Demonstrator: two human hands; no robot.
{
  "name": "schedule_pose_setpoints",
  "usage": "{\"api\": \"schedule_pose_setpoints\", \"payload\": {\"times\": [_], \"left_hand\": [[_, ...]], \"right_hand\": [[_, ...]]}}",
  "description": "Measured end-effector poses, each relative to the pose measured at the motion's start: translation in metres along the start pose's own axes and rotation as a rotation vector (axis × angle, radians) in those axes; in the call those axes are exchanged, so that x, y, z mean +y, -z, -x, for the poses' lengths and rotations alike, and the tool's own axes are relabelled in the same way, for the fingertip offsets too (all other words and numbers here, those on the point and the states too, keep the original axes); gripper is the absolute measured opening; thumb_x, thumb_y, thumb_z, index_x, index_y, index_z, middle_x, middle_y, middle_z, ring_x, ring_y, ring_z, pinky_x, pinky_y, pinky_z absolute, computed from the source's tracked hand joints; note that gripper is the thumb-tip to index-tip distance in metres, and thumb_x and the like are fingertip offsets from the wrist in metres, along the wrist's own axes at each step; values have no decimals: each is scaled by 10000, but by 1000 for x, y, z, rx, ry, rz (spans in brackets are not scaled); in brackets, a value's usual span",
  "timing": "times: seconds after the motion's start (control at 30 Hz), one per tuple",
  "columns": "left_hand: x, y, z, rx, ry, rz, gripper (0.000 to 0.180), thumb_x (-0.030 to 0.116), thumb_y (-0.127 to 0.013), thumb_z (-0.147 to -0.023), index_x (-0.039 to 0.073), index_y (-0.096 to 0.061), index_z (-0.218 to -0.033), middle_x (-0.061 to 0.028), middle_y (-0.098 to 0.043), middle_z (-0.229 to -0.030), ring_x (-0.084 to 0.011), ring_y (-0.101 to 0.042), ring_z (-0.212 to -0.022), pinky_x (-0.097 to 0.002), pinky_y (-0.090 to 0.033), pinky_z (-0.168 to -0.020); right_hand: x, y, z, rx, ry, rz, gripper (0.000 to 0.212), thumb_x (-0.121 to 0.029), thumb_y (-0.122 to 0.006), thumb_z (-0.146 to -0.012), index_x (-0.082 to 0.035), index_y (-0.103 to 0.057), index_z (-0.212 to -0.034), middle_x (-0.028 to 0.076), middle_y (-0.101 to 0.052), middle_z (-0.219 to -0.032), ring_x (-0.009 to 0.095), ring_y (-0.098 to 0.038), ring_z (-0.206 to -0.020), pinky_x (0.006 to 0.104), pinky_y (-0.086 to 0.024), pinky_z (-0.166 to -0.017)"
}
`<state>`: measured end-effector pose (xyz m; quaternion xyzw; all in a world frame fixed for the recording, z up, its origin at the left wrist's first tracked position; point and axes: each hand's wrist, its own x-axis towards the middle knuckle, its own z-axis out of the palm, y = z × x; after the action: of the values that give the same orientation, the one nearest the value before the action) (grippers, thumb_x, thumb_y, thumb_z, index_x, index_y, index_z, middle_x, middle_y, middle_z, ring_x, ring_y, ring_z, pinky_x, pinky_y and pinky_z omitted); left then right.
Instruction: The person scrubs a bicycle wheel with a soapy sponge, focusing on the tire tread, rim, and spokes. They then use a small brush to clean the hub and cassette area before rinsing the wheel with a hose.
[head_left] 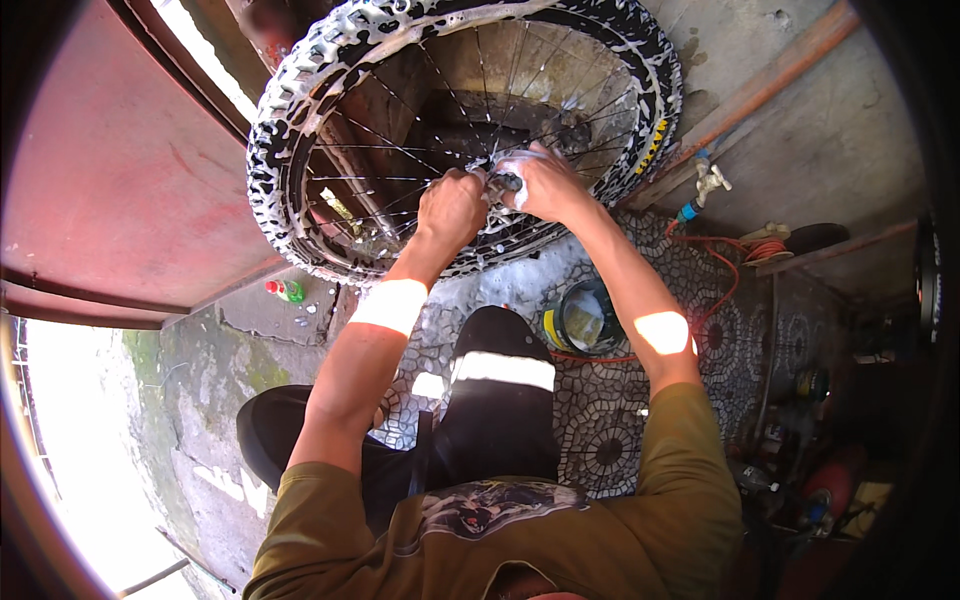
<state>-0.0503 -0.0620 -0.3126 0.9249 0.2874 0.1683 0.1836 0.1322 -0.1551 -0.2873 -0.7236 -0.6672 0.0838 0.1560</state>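
A bicycle wheel (292, 178) with a knobbly black tyre stands tilted in front of me, its tyre and rim streaked with white foam. My left hand (453, 208) is closed in a fist against the hub, on the left side of the wheel's middle. Foam covers the fingers of my right hand (545, 182), which curl round the dark end of the hub (508, 183). Both hands nearly meet there. Whether a rag or sponge is inside either hand cannot be seen. Thin spokes fan out from behind my fingers to the rim.
Below the wheel stands a dark bucket (588, 318) with a sponge-like block in it. A tap (708, 182) feeds an orange hose (735, 275) on the right. One green bottle (288, 290) lies left, near a red panel (110, 170). Foam spreads over the pebble-patterned floor (610, 430).
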Motion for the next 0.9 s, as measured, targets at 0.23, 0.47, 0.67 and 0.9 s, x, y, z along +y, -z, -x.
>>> {"api": "schedule_pose_setpoints", "payload": {"times": [0.23,0.47,0.67,0.9], "left_hand": [[0,-3,-10,-9,47,63,272,156,-762,-881,42,-720,-1124,-239,-709,-1095,-475,-731,-961,-571,-588,-851],[-5,-10,48,344,-189,-67,315,203,-764,-924,122,-702,-1223,-156,-647,-1065,-377,-695,-944,-503,-598,-769],[8,-21,60,130,111,126,465,332,-720,-973,151,-651,-1396,-197,-769,-1053,-427,-766,-842,-543,-617,-731],[6,-10,43,-109,123,27,601,309,-752,-953,121,-567,-1493,-207,-765,-847,-439,-757,-795,-538,-601,-748]], "right_hand": [[-1,3,-2,-28,-136,349,324,-271,-815,-838,-41,-806,-1066,234,-781,-1179,417,-643,-1336,588,-421,-1197],[3,1,49,429,-73,83,416,-217,-787,-913,-93,-678,-1295,141,-708,-1276,385,-643,-1201,490,-505,-1072],[11,-43,77,711,-165,-119,493,-143,-850,-856,-55,-685,-1312,159,-664,-1340,408,-636,-1207,484,-524,-1062],[42,-61,45,458,-266,-373,314,-202,-752,-970,-5,-692,-1208,284,-752,-1073,489,-723,-1010,506,-571,-870]]}}
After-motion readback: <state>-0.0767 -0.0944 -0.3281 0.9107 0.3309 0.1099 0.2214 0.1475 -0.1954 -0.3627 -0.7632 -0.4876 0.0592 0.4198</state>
